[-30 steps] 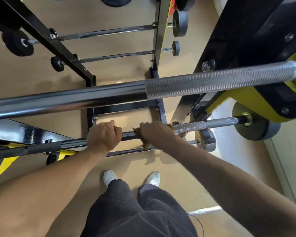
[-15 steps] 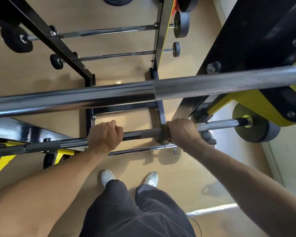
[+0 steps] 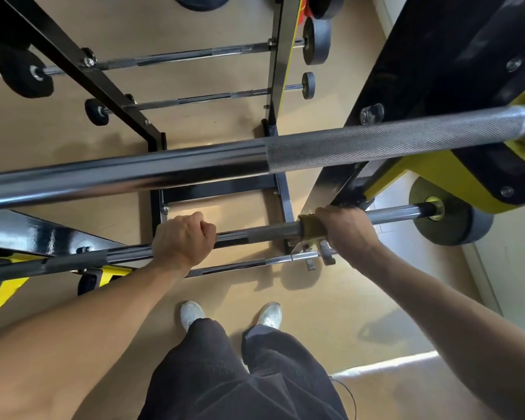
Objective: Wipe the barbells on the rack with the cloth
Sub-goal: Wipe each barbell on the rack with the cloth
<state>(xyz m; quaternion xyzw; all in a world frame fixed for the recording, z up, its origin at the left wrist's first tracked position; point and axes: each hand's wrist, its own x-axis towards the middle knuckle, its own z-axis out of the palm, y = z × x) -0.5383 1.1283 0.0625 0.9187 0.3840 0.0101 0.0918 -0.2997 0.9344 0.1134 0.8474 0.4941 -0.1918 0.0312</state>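
Note:
A steel barbell lies across the black and yellow rack at waist height, with a grey plate on its right end. My left hand grips this bar left of centre. My right hand grips a yellow-brown cloth wrapped round the same bar, close to the right upright. Only the cloth's left edge shows beside my fingers. A thicker barbell with a knurled right half rests one level higher, nearer the camera.
A thin bar with a clamp sits just below the gripped one. Two more barbells hang on a second rack beyond. The tan floor and my white shoes are below. A pale wall edge runs along the right.
My right hand has slid the cloth rightward along the bar, from the middle to beside the right upright. My left hand has kept its grip in the same place.

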